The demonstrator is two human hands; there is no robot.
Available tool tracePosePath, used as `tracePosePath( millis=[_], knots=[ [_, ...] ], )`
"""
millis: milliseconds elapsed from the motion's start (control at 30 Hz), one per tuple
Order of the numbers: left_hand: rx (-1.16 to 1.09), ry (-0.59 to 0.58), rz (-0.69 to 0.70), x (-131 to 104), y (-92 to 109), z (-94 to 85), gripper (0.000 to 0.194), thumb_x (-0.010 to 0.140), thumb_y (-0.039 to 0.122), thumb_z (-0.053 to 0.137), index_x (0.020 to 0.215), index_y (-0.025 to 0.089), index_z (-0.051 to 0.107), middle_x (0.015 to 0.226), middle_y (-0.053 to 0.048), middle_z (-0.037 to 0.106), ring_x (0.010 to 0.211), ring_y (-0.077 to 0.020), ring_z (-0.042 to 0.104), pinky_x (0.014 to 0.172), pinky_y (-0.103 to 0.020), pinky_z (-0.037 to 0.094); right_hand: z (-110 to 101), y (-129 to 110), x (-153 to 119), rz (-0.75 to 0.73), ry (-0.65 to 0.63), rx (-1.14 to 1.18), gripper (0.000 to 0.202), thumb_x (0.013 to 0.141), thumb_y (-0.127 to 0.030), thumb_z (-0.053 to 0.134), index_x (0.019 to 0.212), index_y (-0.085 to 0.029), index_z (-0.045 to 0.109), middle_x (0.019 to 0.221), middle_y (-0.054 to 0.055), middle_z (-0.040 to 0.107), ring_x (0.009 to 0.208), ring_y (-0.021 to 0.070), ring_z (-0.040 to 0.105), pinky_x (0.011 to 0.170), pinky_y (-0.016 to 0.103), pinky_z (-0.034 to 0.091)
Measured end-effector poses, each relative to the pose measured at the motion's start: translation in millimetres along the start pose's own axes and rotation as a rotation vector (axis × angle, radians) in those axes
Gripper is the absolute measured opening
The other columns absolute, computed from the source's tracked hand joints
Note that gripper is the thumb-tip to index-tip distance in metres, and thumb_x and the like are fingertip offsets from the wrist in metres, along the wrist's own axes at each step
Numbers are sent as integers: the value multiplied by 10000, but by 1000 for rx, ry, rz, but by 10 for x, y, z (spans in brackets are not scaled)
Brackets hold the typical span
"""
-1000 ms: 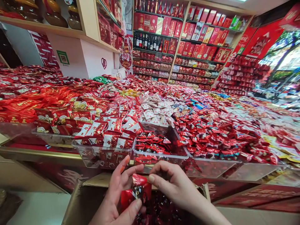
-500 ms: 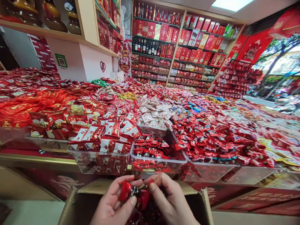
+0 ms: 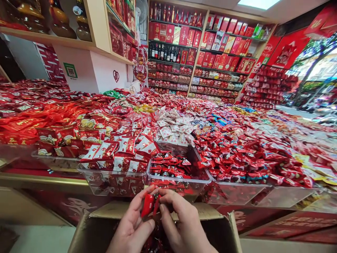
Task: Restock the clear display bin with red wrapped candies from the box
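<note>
Both hands meet over an open cardboard box [image 3: 88, 233] at the bottom middle. My left hand [image 3: 133, 223] has its fingers closed around red-wrapped candies [image 3: 148, 205]. My right hand [image 3: 180, 218] pinches the same small bunch from the other side, thumb and fingertips together. How many wrappers they hold is hidden by the fingers. Beneath the hands, more dark red wrapped pieces [image 3: 155, 242] show in the box. Just beyond is a clear plastic bin [image 3: 179, 181], partly filled with similar red and black candies [image 3: 170, 165].
A bin of red and white packets [image 3: 129, 165] stands to the left, with durian-labelled packets [image 3: 71, 140] beyond it. Red candies [image 3: 237, 154] heap up on the right. White packets [image 3: 175, 128] lie behind the middle bin. Shelves [image 3: 193, 52] with bottles and red boxes line the back.
My hands have drawn closer together and slightly up over the box. The red candies between them have turned and are gathered more tightly.
</note>
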State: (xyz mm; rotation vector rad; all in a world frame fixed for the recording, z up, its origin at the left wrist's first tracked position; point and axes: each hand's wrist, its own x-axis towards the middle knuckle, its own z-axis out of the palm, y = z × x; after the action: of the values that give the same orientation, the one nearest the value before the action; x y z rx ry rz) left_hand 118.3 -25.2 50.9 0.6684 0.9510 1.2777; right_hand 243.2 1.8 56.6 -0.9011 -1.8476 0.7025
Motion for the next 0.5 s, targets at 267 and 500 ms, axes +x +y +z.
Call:
tracePosePath(
  millis=[267,500],
  knots=[
    [32,-8,11,99,77,-26,319,748,245,618,1035,260,479,1014,-15,686,933,-200,629,873,-314,440,-84,-22,-18,312,-43,353,243,841,-244,397,1076,-200,435,988,91,598,518,84,556,478,213,470],
    [79,-1,-29,55,118,-2,300,733,292,618,1019,246,544,995,-26,686,959,-227,605,899,-354,422,-256,-7,29,193,-86,19,163,745,-237,577,902,-199,600,861,43,613,725,136,552,650,245,447]
  ],
)
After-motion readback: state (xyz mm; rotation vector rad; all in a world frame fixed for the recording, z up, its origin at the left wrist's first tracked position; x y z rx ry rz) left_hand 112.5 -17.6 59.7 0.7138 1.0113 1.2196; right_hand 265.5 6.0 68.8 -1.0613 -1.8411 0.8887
